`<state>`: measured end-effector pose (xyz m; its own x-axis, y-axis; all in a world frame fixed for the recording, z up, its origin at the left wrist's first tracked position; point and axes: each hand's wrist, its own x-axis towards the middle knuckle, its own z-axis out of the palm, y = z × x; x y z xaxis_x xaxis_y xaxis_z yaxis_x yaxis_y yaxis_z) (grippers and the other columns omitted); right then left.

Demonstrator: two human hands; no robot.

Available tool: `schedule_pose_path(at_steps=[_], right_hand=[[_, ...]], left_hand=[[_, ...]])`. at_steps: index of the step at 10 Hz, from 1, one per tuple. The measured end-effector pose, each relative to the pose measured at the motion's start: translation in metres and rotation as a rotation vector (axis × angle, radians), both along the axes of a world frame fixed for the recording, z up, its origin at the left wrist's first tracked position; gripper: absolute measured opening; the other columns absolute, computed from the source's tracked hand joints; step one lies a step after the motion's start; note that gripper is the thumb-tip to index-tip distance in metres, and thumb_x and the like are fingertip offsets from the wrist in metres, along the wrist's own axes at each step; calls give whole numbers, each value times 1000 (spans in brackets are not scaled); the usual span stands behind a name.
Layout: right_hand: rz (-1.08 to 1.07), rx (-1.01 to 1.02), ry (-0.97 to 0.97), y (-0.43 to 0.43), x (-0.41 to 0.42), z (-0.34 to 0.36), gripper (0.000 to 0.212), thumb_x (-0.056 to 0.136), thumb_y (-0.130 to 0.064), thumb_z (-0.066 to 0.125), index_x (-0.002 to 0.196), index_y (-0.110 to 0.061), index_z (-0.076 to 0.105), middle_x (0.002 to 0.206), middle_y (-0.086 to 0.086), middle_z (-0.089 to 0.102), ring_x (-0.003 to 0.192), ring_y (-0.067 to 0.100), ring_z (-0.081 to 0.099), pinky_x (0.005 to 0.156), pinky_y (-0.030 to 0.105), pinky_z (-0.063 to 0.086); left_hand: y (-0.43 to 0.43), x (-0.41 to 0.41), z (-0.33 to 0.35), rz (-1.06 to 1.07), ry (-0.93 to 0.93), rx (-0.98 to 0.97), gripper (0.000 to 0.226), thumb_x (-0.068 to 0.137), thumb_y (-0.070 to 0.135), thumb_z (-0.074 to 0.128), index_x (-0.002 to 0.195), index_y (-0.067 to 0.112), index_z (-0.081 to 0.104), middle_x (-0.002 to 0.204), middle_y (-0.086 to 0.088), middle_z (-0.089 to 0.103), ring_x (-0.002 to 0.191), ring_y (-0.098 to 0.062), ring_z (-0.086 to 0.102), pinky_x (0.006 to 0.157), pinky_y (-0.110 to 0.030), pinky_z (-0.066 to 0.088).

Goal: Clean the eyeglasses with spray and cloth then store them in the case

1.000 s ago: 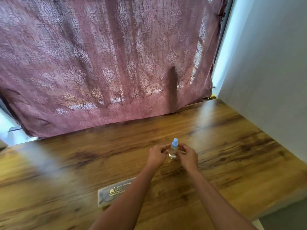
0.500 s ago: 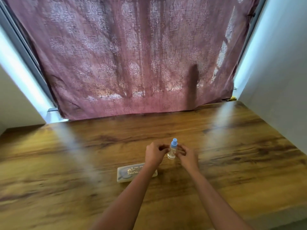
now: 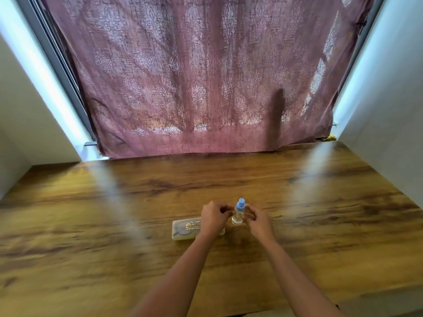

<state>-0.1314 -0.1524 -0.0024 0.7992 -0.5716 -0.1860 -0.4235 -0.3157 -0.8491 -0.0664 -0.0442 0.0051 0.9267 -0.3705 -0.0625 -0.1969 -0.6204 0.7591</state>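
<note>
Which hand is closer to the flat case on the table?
Left. The left hand covers the right end of the case in this view. The right hand is on the other side of the spray bottle, apart from the case.

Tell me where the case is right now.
Head view: the case lies flat on the table, just left of the bottle, its right end hidden behind the left hand.
</note>
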Motion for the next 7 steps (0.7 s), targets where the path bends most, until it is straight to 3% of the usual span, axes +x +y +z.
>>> schedule_pose_path(at_steps=[3, 4, 6, 7], right_hand=[[21, -43, 61, 0, 2, 1, 45, 86, -1, 58, 129, -11, 50, 125, 7, 60, 111, 18, 56, 78, 16, 38], [16, -63, 62, 0, 3, 0, 43, 88, 0, 54, 129, -13, 52, 126, 7, 59, 110, 19, 56, 82, 22, 43], [15, -32, 36, -3, 3, -3, 44, 86, 7, 49, 126, -14, 54, 122, 6, 62, 104, 17, 59, 76, 22, 46], [-44, -20, 13, -9, 5, 1, 45, 86, 10, 46, 122, -13, 57, 122, 3, 62, 97, 14, 61, 62, 14, 43]], left_hand=[[1, 0, 0, -19, -17, 43, 18, 82, 15, 66, 99, 13, 72, 98, -1, 73, 85, -8, 64, 76, -15, 47], [2, 1, -1, -26, -26, 45, 18, 83, 14, 66, 100, 13, 72, 99, -2, 73, 88, -9, 65, 77, -16, 47], [2, 2, -3, -24, -23, 36, 22, 83, 14, 65, 104, 12, 69, 104, -2, 72, 92, -9, 64, 80, -15, 45], [5, 5, 1, 43, -17, -25, 28, 83, 11, 64, 111, 11, 66, 110, -5, 70, 98, -11, 64, 84, -16, 45]])
